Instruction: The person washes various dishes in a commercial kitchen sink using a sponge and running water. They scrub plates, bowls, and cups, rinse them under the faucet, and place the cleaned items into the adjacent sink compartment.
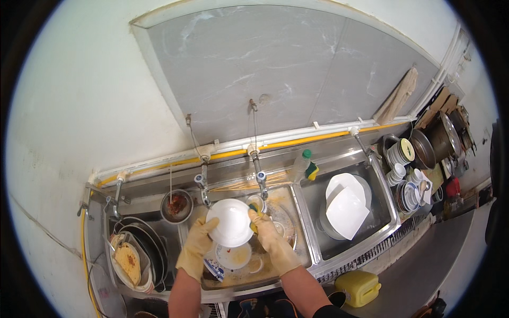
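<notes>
A round white plate (230, 222) is held up over the middle sink basin (304, 222). My left hand (199, 241), in a cream rubber glove, grips its left rim with the thumb on top. In my right hand (270, 237), gloved alike, a yellow and green sponge (253, 218) presses against the plate's right edge. Below the plate, a stained white dish (234, 256) and a blue-patterned dish (214, 270) lie in murky water. White cups (256, 202) stand partly hidden behind the right glove.
The right basin holds square white dishes (348, 210); the left holds dark pans (153, 246) and a strainer (129, 258). A metal bowl of red scraps (177, 206), taps (261, 183) and a green-capped bottle (301, 166) line the back. Stacked crockery (405, 194) stands right; a yellow jerrycan (358, 288) sits below.
</notes>
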`<move>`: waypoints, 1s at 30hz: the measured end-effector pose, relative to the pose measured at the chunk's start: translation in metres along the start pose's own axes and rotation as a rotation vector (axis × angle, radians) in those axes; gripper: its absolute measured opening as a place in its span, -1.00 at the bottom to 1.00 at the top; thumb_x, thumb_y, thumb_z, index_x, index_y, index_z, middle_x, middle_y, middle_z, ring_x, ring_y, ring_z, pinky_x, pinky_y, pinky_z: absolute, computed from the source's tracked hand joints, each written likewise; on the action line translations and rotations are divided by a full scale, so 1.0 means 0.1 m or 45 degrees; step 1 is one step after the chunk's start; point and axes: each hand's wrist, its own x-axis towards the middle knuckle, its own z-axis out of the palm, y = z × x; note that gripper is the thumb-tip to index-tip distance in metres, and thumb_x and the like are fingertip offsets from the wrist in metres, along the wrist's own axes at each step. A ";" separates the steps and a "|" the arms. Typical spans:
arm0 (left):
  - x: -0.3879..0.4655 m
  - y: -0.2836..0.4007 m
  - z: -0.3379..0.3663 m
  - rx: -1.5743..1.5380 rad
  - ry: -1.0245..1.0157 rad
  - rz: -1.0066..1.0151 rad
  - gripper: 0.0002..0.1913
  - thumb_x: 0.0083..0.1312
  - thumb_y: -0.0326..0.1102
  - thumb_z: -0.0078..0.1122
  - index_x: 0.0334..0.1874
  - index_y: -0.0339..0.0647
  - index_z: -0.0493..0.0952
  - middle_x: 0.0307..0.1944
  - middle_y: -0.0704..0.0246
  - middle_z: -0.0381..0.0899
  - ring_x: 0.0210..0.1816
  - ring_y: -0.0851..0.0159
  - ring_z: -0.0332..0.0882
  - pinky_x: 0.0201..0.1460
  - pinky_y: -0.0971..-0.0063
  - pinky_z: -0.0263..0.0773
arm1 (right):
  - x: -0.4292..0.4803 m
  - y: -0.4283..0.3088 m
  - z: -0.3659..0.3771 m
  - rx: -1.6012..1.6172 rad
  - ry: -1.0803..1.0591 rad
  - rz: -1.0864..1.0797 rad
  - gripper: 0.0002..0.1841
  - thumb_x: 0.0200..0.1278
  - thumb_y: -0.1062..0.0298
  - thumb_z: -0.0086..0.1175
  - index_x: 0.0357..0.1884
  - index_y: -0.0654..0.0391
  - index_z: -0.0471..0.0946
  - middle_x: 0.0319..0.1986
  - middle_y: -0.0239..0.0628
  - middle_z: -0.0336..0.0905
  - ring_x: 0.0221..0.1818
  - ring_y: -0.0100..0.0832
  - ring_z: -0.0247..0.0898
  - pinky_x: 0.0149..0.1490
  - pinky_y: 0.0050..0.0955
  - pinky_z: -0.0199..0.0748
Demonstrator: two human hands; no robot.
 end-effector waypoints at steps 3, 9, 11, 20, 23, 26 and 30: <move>0.15 -0.10 0.04 0.308 0.213 0.206 -0.63 0.46 -0.38 0.52 0.26 -0.31 0.75 0.11 0.23 0.88 0.03 0.22 0.87 0.17 0.29 0.76 | 0.13 0.61 0.15 -0.301 0.160 -0.201 -0.45 0.71 -0.18 0.15 0.38 0.09 0.62 0.09 -0.25 0.75 0.03 -0.36 0.67 0.19 -0.27 0.65; -0.21 -0.63 1.04 1.612 0.206 0.398 -0.82 0.48 -0.32 0.45 0.05 -0.16 0.84 -0.26 0.30 0.86 -0.23 0.34 0.81 -0.13 0.35 0.65 | -0.25 1.19 0.33 0.169 0.007 0.258 -0.35 0.81 -0.30 -0.12 0.40 0.10 0.60 0.10 -0.21 0.76 0.12 -0.26 0.68 0.29 -0.09 0.66; -0.27 -0.74 1.52 1.565 -0.270 0.104 -0.79 0.55 -0.27 0.35 0.12 -0.03 0.84 -0.23 0.24 0.85 -0.19 0.18 0.84 -0.09 0.23 0.66 | -0.36 1.19 -0.01 0.097 0.023 0.283 -0.37 0.81 -0.26 -0.09 0.40 0.11 0.60 0.10 -0.21 0.77 0.11 -0.26 0.69 0.27 -0.11 0.68; 0.99 -2.94 2.49 2.256 -1.384 0.917 -0.80 0.36 -0.24 0.26 -0.22 0.04 0.88 -0.19 0.31 0.90 -0.10 0.09 0.86 -0.04 0.11 0.72 | -0.72 1.05 -1.12 -0.164 0.167 0.272 -0.49 0.80 -0.08 0.01 0.41 0.14 0.61 0.10 -0.17 0.78 0.07 -0.27 0.74 0.20 -0.19 0.74; 1.02 -3.16 2.53 2.419 -1.265 1.028 -0.78 0.30 -0.24 0.29 -0.41 -0.06 0.87 -0.28 0.29 0.89 -0.17 0.04 0.85 -0.13 0.08 0.70 | -0.82 0.92 -1.34 -0.181 0.211 0.272 -0.52 0.80 -0.02 0.05 0.41 0.16 0.61 0.10 -0.15 0.78 0.06 -0.27 0.76 0.18 -0.21 0.76; 0.89 -2.94 2.31 2.284 -1.119 0.918 -0.81 0.33 -0.29 0.27 -0.25 -0.08 0.86 -0.19 0.25 0.88 -0.09 0.01 0.81 -0.04 0.09 0.67 | -0.95 0.82 -1.50 -0.180 0.229 0.313 -0.55 0.80 0.04 0.09 0.41 0.17 0.61 0.10 -0.14 0.79 0.05 -0.27 0.77 0.16 -0.24 0.79; 0.53 -2.33 1.64 1.678 -0.133 0.713 -0.76 0.42 -0.42 0.25 0.06 -0.12 0.78 -0.06 0.17 0.83 0.02 -0.03 0.78 0.11 0.09 0.65 | -1.06 0.60 -1.54 -0.128 0.188 0.373 -0.59 0.79 0.12 0.13 0.41 0.19 0.62 0.10 -0.12 0.79 0.03 -0.27 0.79 0.13 -0.28 0.82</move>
